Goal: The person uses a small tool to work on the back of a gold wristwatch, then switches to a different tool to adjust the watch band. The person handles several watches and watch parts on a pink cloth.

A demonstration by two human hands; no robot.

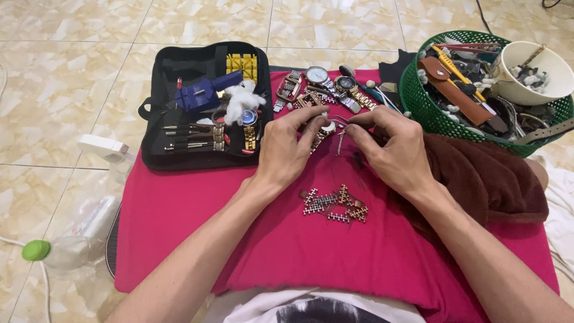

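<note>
Spreading across the lower frame a pink cloth (pixel 179 215), lying at centre loose watch-band links (pixel 336 206), pinching a watch (pixel 323 130) just above them left hand (pixel 286 151) and right hand (pixel 391 149), resting upper left a black tool case (pixel 156 143), sitting upper right a green basket (pixel 418 98), showing beyond beige floor tiles (pixel 60 78).

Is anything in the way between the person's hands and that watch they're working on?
Nothing visible. The left hand and right hand already meet at the watch over the pink cloth. The loose band links lie nearer the body, off to the side.
</note>
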